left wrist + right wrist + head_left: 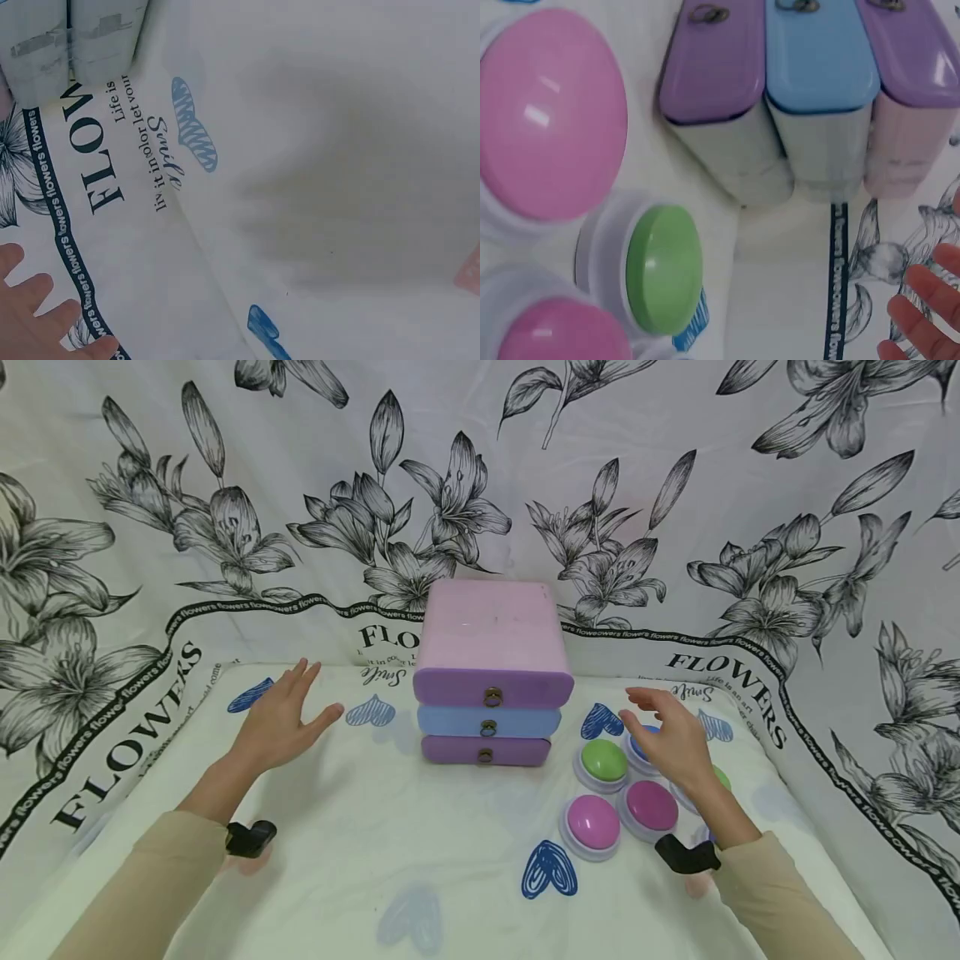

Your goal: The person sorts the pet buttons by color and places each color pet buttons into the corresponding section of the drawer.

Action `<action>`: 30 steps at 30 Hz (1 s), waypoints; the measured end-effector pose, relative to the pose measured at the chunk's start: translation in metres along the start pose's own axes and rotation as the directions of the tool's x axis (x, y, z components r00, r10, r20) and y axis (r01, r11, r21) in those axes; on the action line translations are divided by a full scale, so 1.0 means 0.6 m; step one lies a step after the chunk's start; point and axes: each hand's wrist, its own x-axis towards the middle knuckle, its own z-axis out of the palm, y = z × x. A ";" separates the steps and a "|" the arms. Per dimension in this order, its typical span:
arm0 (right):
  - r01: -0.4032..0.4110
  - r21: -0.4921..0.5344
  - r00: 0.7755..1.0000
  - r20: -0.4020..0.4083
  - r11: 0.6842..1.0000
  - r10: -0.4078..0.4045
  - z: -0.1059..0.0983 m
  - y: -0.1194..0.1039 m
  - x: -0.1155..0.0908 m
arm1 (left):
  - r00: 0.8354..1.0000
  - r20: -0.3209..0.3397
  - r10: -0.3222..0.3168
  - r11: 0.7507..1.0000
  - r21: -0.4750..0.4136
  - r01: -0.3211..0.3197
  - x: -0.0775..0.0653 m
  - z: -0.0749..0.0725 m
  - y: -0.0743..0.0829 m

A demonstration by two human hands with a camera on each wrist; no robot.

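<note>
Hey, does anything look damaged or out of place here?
One oddity: in the left wrist view, uneven grey patches mark the pale sides of the stacked drawers, perhaps scuffs or old tape. Nothing looks spilled or toppled.

Pictured w/ smooth, glossy plastic on domed btns (593,822) & drawer fronts (450,722), dull metal on ring pulls (492,695), matt cloth for tbl. cover (337,877) & backdrop (600,410).

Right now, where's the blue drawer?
Head view, centre: the blue drawer sits between the upper purple drawer and the lower purple drawer, left of the right hand.
</note>
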 end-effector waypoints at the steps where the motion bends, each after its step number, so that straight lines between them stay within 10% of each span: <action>1: 0.001 0.021 1.000 -0.003 1.000 -0.001 0.003 -0.004 -0.001 | 1.000 -0.002 -0.009 0.999 -0.031 0.009 0.001 0.001 0.000; 17: 0.137 0.153 0.991 -0.020 0.979 -0.135 0.036 -0.077 -0.009 | 0.988 0.055 -0.143 0.900 -0.408 0.153 0.013 0.011 0.019; 30: 0.040 0.210 0.997 0.063 0.977 -0.055 0.065 -0.127 -0.006 | 0.970 0.077 -0.231 0.772 -0.592 0.230 0.036 0.022 0.056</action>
